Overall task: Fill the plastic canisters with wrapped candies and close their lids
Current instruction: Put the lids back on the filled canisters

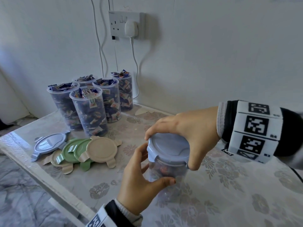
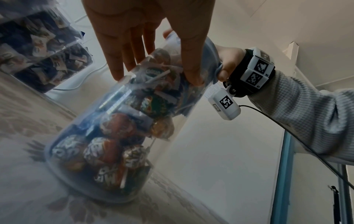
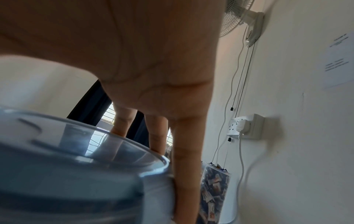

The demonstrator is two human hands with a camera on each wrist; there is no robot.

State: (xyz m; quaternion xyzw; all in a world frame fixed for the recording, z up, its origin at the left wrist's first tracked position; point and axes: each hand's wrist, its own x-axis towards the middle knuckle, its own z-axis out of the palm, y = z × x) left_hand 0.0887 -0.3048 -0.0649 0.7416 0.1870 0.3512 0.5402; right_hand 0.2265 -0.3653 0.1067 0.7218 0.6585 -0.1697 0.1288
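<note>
A clear plastic canister of wrapped candies stands on the table near the front, with a blue lid on top. My left hand grips its body from the left, thumb in front, fingers behind. My right hand arches over the lid, fingers curled down the far rim and thumb against a lid flap on the near right. In the right wrist view the lid fills the lower left. The canister's base rests on the cloth.
Several open canisters heaped with candies stand at the back left by the wall. In front of them lie loose lids: blue, green, beige. The table edge runs along the left. A wall socket with cables hangs above.
</note>
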